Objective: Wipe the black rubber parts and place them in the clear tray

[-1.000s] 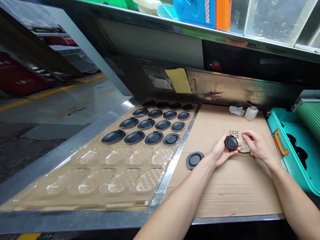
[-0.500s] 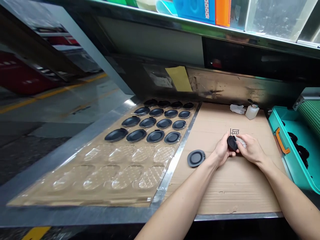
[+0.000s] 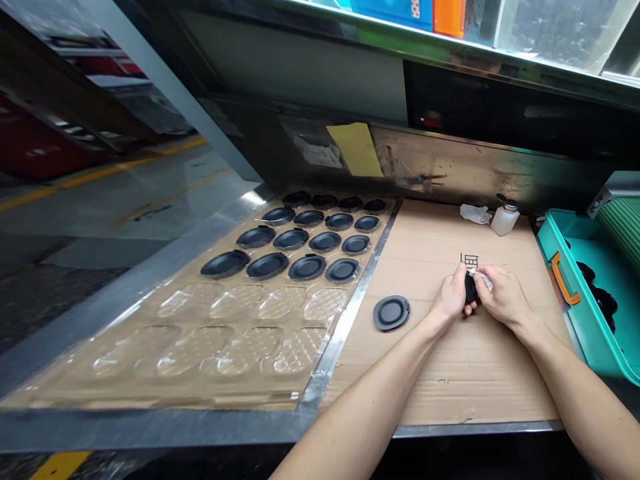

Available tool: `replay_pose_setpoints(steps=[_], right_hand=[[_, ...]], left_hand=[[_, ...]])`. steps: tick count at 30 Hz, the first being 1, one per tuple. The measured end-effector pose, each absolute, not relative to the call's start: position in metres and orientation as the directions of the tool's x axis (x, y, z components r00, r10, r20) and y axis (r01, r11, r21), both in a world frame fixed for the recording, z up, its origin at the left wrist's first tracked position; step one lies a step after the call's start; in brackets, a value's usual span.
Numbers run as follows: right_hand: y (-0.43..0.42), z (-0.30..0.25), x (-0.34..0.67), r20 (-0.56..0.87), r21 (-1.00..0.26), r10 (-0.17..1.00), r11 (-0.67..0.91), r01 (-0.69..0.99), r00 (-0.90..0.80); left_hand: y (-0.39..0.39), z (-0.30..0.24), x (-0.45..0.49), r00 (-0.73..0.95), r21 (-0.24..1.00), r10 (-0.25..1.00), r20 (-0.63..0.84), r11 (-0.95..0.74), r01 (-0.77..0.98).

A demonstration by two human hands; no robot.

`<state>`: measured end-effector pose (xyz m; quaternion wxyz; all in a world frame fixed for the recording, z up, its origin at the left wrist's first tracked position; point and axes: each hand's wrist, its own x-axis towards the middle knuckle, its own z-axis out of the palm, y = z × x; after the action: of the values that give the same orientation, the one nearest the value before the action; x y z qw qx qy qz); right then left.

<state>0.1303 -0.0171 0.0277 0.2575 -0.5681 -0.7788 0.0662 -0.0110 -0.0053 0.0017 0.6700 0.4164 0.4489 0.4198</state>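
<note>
Over the cardboard sheet [image 3: 440, 373], my left hand [image 3: 453, 293] grips a small round black part [image 3: 470, 288], seen nearly edge-on. My right hand [image 3: 503, 297] pinches a white cloth or tissue [image 3: 484, 279] and presses it against that part's upper right side. Fingers cover much of both. Left of my hands, a flat black disc [image 3: 391, 313] with a raised ring and a small tab lies on the cardboard.
A clear blister tray [image 3: 200, 387] at left holds several black discs in its far rows. At right stands a teal bin [image 3: 620, 360] with black parts. A pump bottle [image 3: 505, 219] and crumpled white tissue [image 3: 475, 213] sit at the back, below a metal ledge [image 3: 350, 27].
The held black part has turned from face-on to nearly edge-on, and the white cloth has shifted to its upper edge. The view has tilted slightly. The disc on the cardboard stays put.
</note>
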Motion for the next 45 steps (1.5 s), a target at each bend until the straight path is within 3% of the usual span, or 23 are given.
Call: replay_pose_setpoints(steps=[6, 10, 14, 17, 24, 29, 34, 36, 41, 43, 45], right_hand=[[-0.021, 0.042, 0.131, 0.205, -0.268, 0.959, 0.249, 0.931, -0.197], [-0.022, 0.055, 0.136, 0.159, -0.371, 0.964, 0.256, 0.893, -0.211], [-0.019, 0.054, 0.139, 0.256, -0.448, 0.943, 0.310, 0.838, -0.212], [-0.017, 0.047, 0.137, 0.282, -0.426, 0.932, 0.336, 0.840, -0.230], [-0.019, 0.049, 0.138, 0.178, -0.393, 0.952, 0.299, 0.870, -0.248], [-0.017, 0.050, 0.139, 0.250, -0.351, 0.928, 0.353, 0.868, -0.276], [-0.019, 0.051, 0.141, 0.180, -0.335, 0.936, 0.347, 0.876, -0.302], [-0.015, 0.058, 0.147, 0.208, -0.360, 0.943, 0.320, 0.876, -0.259], [0.037, 0.096, 0.186, 0.541, -0.386, 0.835, 0.141, 0.912, 0.100], [0.071, 0.114, 0.203, 0.547, -0.373, 0.813, 0.022, 0.928, 0.201], [0.104, 0.129, 0.216, 0.481, -0.313, 0.859, -0.018, 0.950, 0.174]], left_hand=[[-0.008, 0.005, -0.010, 0.213, 0.958, 0.942, -0.260, 0.279, -0.063], [-0.010, 0.009, -0.009, 0.197, 0.954, 0.938, -0.286, 0.299, -0.036], [-0.009, 0.009, -0.007, 0.190, 0.940, 0.935, -0.300, 0.323, -0.109], [-0.009, 0.008, -0.007, 0.190, 0.949, 0.937, -0.295, 0.310, -0.052], [-0.014, 0.014, -0.008, 0.182, 0.963, 0.947, -0.265, 0.270, -0.002], [-0.016, 0.017, -0.008, 0.207, 0.978, 0.957, -0.203, 0.187, 0.097], [-0.016, 0.014, -0.008, 0.233, 0.980, 0.952, -0.198, 0.190, 0.059], [-0.016, 0.015, -0.007, 0.241, 0.974, 0.944, -0.224, 0.224, 0.027], [-0.019, 0.018, -0.004, 0.189, 0.979, 0.962, -0.196, 0.205, -0.024], [-0.020, 0.019, -0.004, 0.150, 0.980, 0.969, -0.196, 0.200, -0.012], [-0.021, 0.020, -0.005, 0.172, 0.984, 0.970, -0.173, 0.165, 0.060]])
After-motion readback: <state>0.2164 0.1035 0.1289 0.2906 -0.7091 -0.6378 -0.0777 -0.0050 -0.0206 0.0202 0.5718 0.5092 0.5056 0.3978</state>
